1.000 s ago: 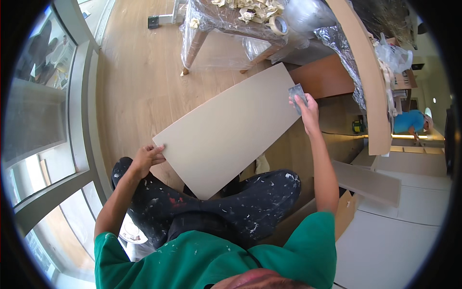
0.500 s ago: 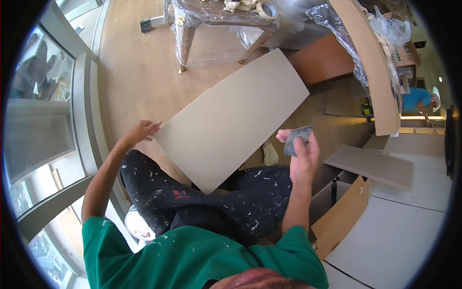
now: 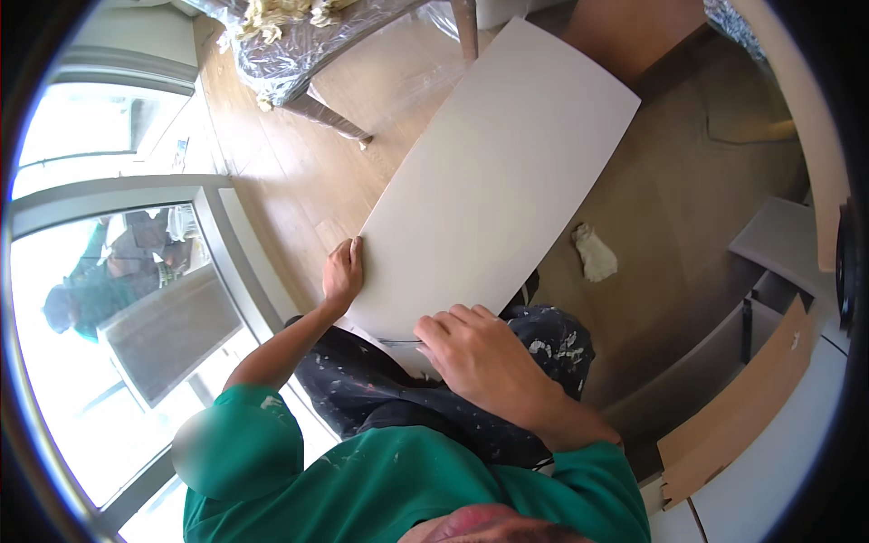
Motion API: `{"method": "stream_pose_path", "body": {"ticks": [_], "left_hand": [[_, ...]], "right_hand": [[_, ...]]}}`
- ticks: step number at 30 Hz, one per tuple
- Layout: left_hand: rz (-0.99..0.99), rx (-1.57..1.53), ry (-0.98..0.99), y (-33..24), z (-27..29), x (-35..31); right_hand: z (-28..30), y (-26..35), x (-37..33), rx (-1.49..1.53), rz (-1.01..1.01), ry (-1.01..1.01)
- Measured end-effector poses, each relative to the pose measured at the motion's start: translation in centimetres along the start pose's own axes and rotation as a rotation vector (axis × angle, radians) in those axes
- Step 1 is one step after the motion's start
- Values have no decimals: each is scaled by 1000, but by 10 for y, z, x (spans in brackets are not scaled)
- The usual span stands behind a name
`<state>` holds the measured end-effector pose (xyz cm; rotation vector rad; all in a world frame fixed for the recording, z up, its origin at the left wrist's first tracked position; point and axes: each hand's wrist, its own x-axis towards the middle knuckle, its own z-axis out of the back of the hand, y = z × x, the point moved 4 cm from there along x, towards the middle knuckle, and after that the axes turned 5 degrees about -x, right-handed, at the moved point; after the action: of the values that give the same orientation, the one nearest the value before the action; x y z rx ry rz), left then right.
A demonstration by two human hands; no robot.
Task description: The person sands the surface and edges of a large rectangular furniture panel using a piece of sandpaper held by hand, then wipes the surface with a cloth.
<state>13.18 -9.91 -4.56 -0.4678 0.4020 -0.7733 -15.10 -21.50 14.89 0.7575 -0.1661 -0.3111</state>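
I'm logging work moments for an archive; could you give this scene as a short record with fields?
Main piece: beige panel, flat and four-sided, its near end by the person's legs
Left hand: grip on the panel's left edge
Right hand: at the panel's near end; whether it holds anything is unclear
Floor, right of panel: off-white cloth
Beyond panel: plastic-wrapped furniture with legs
Lower right: brown cardboard

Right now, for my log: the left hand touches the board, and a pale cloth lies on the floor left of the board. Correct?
Not left: the head view shows the cloth on the floor right of the board, which the left hand touches.
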Motion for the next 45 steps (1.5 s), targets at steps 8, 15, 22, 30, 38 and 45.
{"method": "stream_pose_path", "body": {"ticks": [8, 15, 22, 30, 38, 45], "left_hand": [[-18, -68, -42, 13, -1, -4], [-52, -289, 52, 41, -11, 19], [-78, -371, 292, 50, -15, 35], [-262, 5, 638, 43, 35, 76], [457, -867, 953, 312, 104, 46], [730, -921, 766, 338, 37, -141]], "right_hand": [[5, 16, -22, 263, -139, -168], [-25, 57, -55, 36, -344, -422], [5, 79, -68, 54, -361, -927], [-11, 85, -111, 542, -285, -1337], [-4, 119, -115, 921, -302, -1462], [11, 88, -57, 822, -348, -1288]]}}
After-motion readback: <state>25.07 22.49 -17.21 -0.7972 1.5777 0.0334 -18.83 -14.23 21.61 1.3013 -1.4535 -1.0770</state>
